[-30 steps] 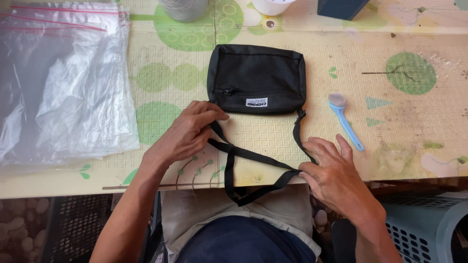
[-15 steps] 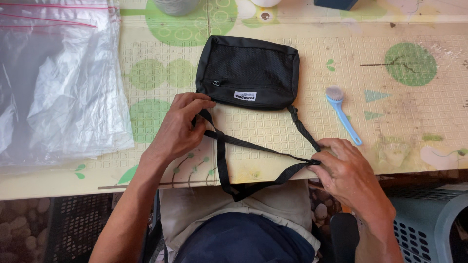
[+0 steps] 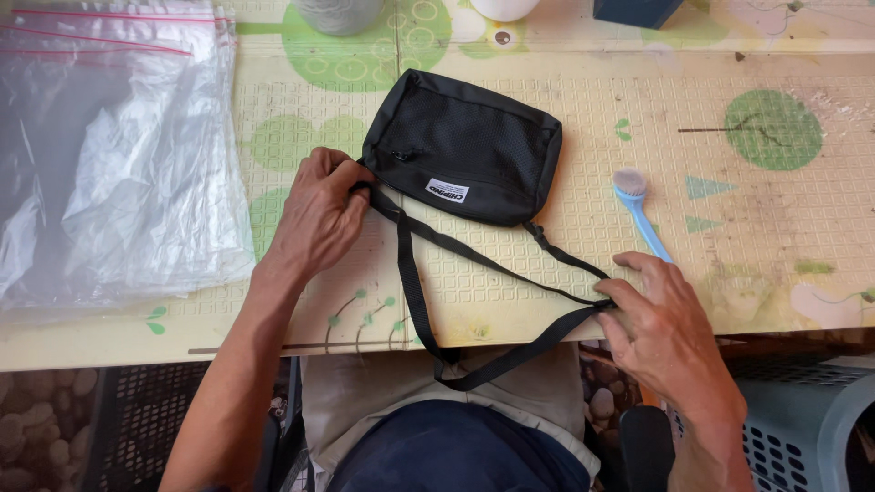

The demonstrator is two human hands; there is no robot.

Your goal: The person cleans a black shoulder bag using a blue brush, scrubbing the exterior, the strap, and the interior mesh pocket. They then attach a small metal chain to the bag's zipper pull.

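While left hand (image 3: 314,214) pinches strap (image 3: 412,292) at black pouch (image 3: 465,146) corner, right hand (image 3: 661,328) clamps strap's far fold, hands well apart.

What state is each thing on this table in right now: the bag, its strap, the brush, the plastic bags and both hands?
Black pouch: lying flat, zipper shut.
Strap: loose, loop hanging off the table edge.
Left hand: fingers pinching the strap by the pouch corner.
Right hand: fingers pressing the strap near the table edge.
Blue brush: lying flat, untouched.
Clear plastic bags: stacked, crumpled, untouched.
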